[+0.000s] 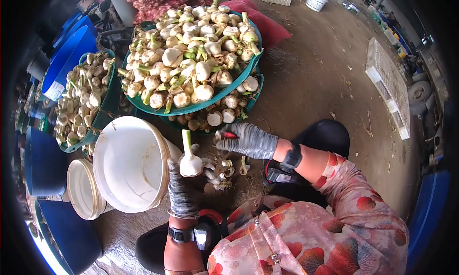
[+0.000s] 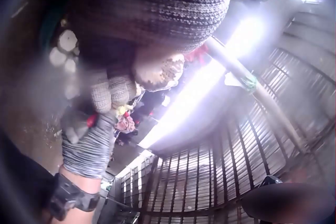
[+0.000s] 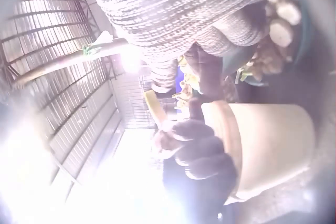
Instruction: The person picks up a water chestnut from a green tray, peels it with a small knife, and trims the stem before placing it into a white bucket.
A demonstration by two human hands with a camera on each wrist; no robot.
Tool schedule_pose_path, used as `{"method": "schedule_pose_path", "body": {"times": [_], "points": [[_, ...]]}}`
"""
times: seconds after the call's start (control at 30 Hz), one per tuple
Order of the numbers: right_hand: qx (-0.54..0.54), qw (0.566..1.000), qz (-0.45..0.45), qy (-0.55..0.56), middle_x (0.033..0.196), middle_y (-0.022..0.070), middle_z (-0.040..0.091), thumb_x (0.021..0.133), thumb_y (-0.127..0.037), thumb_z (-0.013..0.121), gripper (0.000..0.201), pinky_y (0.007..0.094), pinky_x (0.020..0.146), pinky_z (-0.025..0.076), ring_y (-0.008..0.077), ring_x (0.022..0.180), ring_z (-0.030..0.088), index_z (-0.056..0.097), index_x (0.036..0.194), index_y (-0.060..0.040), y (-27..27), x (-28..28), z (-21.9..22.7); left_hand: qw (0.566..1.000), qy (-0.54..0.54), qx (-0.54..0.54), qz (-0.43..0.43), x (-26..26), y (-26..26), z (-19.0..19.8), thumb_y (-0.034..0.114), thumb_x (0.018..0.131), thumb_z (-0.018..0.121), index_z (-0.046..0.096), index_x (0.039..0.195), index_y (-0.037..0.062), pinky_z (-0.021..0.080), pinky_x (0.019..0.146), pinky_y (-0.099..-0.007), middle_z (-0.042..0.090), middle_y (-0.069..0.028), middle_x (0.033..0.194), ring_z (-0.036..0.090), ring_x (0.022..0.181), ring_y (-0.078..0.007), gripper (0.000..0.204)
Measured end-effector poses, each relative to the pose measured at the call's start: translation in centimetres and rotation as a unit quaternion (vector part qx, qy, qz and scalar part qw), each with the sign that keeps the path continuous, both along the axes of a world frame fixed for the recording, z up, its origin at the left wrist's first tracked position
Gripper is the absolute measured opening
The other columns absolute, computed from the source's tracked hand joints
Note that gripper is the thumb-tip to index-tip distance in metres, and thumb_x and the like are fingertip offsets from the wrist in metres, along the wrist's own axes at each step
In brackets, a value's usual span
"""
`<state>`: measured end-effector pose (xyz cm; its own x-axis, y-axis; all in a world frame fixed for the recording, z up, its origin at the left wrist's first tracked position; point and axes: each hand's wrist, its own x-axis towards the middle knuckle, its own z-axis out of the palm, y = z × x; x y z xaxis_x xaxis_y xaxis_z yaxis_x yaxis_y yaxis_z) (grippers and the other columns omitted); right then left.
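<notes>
White round garlic bulb (image 1: 191, 166) in grip of grey-gloved left hand's (image 1: 185, 194) fingers, beside large white plastic bucket (image 1: 119, 148). Long pale-green stalk (image 1: 186, 140) points away from the wearer. Grey-gloved right hand (image 1: 251, 141), fingers curled round a mostly hidden red object (image 1: 230, 135), sits right of the stalk, near but apart.

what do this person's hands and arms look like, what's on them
The left hand and right hand wear grey streaked knit gloves. Both wrists carry black bands. The right sleeve is pale pink with red flowers.
</notes>
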<state>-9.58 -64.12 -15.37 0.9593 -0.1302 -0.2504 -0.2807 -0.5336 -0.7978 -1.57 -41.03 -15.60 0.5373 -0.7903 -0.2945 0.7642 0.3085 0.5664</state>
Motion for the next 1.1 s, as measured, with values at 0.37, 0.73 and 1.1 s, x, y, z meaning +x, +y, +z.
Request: {"method": "schedule_pose_path", "body": {"times": [0.37,0.73,1.1], "points": [[0.104,0.95,-0.066,-0.285,0.087,0.0036,0.069,0.087,-0.014,0.076,0.021,0.0316,0.07,0.055,0.0183,0.075,0.068,0.064,0.104,-0.0092,4.1,-1.2,3.6,0.96,-0.232,0.12,0.098,-1.4,-1.9,-0.2,0.059,0.095,0.054,0.05,0.132,0.0028,0.055,0.092,-0.0417,0.062,-0.015,0.123,0.064,0.104,-0.0247,0.068],[0.018,0.976,-0.022,-0.216,0.111,0.0108,0.07,0.094,-0.024,0.068,0.032,0.0362,0.079,0.056,0.0244,0.086,0.071,0.061,0.121,-0.0079,2.2,-1.8,4.8,0.988,-0.139,0.069,0.023,-1.0,-1.7,-0.5,0.058,0.09,0.063,0.048,0.136,0.002,0.061,0.073,-0.0393,0.059,-0.0118,0.115,0.065,0.097,-0.0234,0.073],[-0.21,0.963,0.165,0.02,0.078,0.0193,0.069,0.089,-0.014,0.057,0.026,0.0484,0.063,0.054,0.038,0.077,0.069,0.062,0.113,-0.0052,4.3,-1.5,4.4,0.879,-0.339,0.335,-0.006,-2.2,-2.1,0.1,0.051,0.104,0.041,0.057,0.124,0.0111,0.05,0.058,-0.023,0.061,-0.0042,0.108,0.059,0.089,-0.0129,0.048]]}}
